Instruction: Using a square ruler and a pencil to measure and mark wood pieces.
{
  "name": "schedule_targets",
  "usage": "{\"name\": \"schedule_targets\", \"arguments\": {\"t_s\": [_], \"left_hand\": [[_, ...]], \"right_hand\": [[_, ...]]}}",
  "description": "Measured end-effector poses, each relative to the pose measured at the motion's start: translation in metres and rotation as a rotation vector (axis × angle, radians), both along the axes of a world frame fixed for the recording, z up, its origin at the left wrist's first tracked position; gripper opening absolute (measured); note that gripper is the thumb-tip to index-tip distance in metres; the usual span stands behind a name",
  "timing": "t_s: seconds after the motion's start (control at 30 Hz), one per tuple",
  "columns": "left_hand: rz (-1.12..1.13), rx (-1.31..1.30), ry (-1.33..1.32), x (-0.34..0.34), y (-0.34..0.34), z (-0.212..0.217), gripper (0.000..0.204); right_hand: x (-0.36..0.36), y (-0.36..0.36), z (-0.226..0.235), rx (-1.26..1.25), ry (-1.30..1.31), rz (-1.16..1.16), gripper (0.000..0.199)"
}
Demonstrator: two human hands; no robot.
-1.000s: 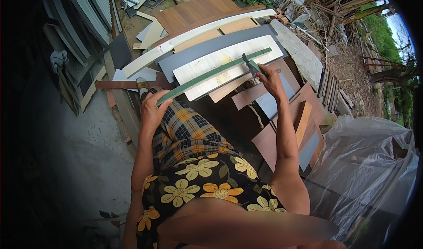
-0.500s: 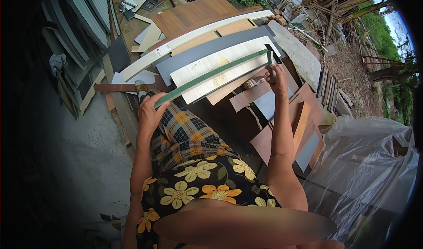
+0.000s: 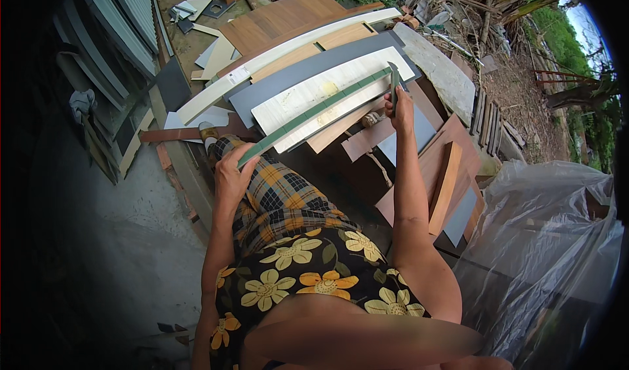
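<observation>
My left hand (image 3: 230, 179) is closed round the near end of a long, narrow green strip (image 3: 314, 111) crossed by dark lines at intervals. The strip slants up to the right, above a pale, stained white board (image 3: 288, 105). In my right hand (image 3: 403, 113), a knife (image 3: 394, 80) with a slightly curved tip stands upright at the strip's far end. Whether the blade touches the strip I cannot make out. The fingers hide most of the knife's handle.
Stacked boards, among them a grey panel (image 3: 252, 103) and a brown wood-grain panel (image 3: 282, 19), lie in front of me. Brown boards (image 3: 452, 167) lean at the right beside clear plastic sheeting (image 3: 537, 219). Corrugated metal (image 3: 134, 23) stands at the left.
My right hand has shifted slightly left and the knife has turned so its blade shows more edge-on. My left hand has moved slightly right and down with the strip.
</observation>
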State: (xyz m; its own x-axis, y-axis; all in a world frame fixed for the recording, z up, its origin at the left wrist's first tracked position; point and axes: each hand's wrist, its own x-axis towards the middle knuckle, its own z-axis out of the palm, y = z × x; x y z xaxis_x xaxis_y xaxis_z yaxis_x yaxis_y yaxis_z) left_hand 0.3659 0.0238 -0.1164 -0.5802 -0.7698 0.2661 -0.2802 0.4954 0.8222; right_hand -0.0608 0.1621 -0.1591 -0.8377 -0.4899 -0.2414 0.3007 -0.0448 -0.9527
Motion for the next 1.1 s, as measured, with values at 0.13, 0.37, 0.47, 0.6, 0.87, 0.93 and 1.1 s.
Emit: {"name": "schedule_targets", "arguments": {"t_s": [0.13,0.37,0.47,0.6,0.87,0.93,1.1], "left_hand": [[0.006,0.003,0.027,0.001,0.0,-0.001,0.025],[0.011,-0.001,0.02,-0.001,0.001,0.002,0.023],[0.023,-0.01,0.025,-0.001,0.002,-0.002,0.023],[0.017,0.016,0.031,-0.002,0.001,-0.002,0.024],[0.061,0.071,0.091,0.003,0.003,-0.008,0.027],[0.054,0.085,0.086,0.004,0.001,-0.01,0.025],[0.036,0.117,0.048,0.005,0.002,-0.009,0.022]], "right_hand": [[0.037,-0.004,0.013,0.037,-0.009,0.066,0.027],[0.143,0.011,0.031,0.056,-0.073,0.362,0.025],[0.167,0.017,0.037,0.027,-0.095,0.438,0.023],[0.148,0.019,0.03,-0.058,-0.125,0.346,0.025],[0.104,0.012,0.025,-0.162,-0.156,0.151,0.023],[0.097,0.007,0.023,-0.206,-0.202,0.086,0.018],[0.101,0.006,0.018,-0.08,-0.127,0.15,0.017]]}}
